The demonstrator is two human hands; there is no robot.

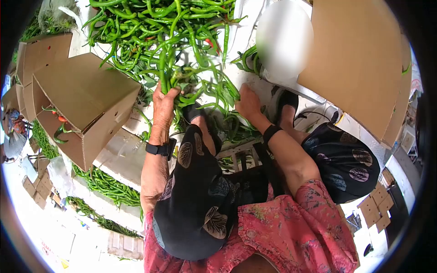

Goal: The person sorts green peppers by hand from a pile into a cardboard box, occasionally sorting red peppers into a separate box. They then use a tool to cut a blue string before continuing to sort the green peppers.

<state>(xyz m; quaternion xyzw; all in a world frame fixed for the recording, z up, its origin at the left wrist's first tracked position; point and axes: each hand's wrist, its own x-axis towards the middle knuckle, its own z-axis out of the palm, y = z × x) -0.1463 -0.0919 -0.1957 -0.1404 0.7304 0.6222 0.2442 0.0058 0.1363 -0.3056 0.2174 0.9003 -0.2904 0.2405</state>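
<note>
My left hand (165, 99) is closed around a bunch of long green chili peppers (166, 63), which point up and away from me. To its right, my right hand (249, 103) is curled with its fingers together, at the end of a green chili pepper (230, 86). Its fingertips are partly hidden. Between my hands lie loose chili peppers (207, 91) mixed with green leaves. Beyond them spreads a large heap of green chili peppers (136, 22), with a few red ones among them.
An open cardboard box (88, 91) stands on my left, with a few red and green peppers at its edge. A large cardboard box (350, 59) is on my right. More chili peppers (109, 186) lie beyond a white foam box (120, 157) at lower left.
</note>
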